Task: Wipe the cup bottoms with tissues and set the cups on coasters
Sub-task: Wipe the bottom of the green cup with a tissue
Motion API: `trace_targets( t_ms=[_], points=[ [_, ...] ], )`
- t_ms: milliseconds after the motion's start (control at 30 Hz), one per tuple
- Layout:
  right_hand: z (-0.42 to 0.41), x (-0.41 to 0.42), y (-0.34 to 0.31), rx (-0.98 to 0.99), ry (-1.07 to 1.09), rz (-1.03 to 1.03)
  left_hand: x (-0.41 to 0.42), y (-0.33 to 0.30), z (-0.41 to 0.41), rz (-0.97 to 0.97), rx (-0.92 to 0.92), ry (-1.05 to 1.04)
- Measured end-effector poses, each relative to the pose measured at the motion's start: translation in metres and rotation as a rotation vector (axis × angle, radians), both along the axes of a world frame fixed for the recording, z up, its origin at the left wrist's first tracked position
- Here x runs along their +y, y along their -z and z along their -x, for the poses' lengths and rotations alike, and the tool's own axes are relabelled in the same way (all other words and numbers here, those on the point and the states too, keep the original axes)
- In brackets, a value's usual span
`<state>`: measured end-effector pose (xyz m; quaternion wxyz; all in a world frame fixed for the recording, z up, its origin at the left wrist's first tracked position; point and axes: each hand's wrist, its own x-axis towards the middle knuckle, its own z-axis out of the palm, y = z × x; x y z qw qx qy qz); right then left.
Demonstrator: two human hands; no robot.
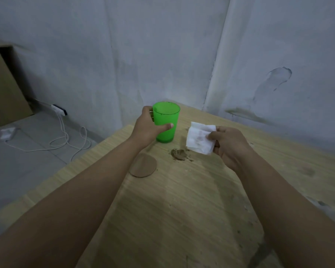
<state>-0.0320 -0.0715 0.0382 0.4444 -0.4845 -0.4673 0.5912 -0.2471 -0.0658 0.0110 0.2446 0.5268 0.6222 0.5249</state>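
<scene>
gripping green cup (pixel 165 122), cup's underside unseen, tissue (pixel 200 138) pinched, faintly stained

You're in a bare back room or storage corner, not a kitchen: scuffed whitewashed walls (pixel 162 55), grey tiled floor (pixel 27 161), cardboard box (pixel 4 88) against the wall, white charger cable (pixel 66 140) loose on the floor, stained wood-grain tabletop (pixel 182 209).

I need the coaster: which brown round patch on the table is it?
The coaster is the smooth, clean-edged disc nearest the camera, below the left forearm; the other patch, the ragged brown stain, is a smear.
</scene>
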Motion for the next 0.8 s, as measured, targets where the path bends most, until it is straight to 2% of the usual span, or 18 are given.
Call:
trace_targets(
  t_ms=[233,333,400,500,567,600,667,733,800],
  points=[
    [0.001,-0.001,0.000,0.014,-0.071,-0.006,-0.004,0.004,-0.001,0.069,-0.019,0.012],
    [0.000,-0.007,-0.006,0.015,-0.098,-0.025,-0.014,0.001,-0.001,0.168,0.113,-0.003],
    [-0.003,-0.012,-0.011,0.009,-0.123,-0.032,-0.029,-0.005,-0.005,0.034,0.238,-0.130],
    [-0.006,-0.020,-0.021,-0.036,-0.165,-0.052,-0.059,-0.015,-0.016,-0.363,0.385,-0.369],
    [-0.008,-0.029,-0.028,-0.063,-0.203,-0.078,-0.077,-0.022,-0.026,-0.465,0.398,-0.319],
    [-0.008,-0.033,-0.030,-0.071,-0.224,-0.088,-0.083,-0.025,-0.033,-0.446,0.367,-0.248],
    [-0.010,-0.043,-0.035,-0.055,-0.265,-0.092,-0.094,-0.031,-0.045,-0.289,0.234,-0.120],
    [-0.011,-0.055,-0.040,-0.026,-0.305,-0.093,-0.103,-0.039,-0.052,-0.063,0.025,0.037],
    [-0.011,-0.061,-0.043,-0.011,-0.333,-0.092,-0.109,-0.045,-0.054,0.084,-0.218,0.251]
  ],
)
